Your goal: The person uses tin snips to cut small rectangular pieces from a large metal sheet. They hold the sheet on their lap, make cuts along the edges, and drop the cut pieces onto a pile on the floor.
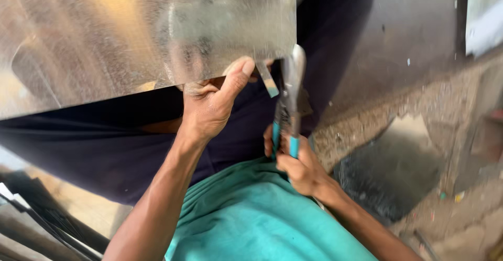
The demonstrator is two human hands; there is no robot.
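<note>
A: What do the hands hold?

B: The left hand (209, 106) grips the lower edge of a shiny metal sheet (131, 35), thumb on the front and fingers curled behind. The right hand (298, 166) is closed around the teal handles of tin snips (289, 98).

A: Where is the sheet?

B: It rests above the person's lap. The snips' blades touch its lower right corner, beside a narrow cut strip (268, 82).

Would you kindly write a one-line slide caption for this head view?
Left hand grips the lower edge of a metal sheet while the right hand holds teal-handled snips at that edge.
</note>
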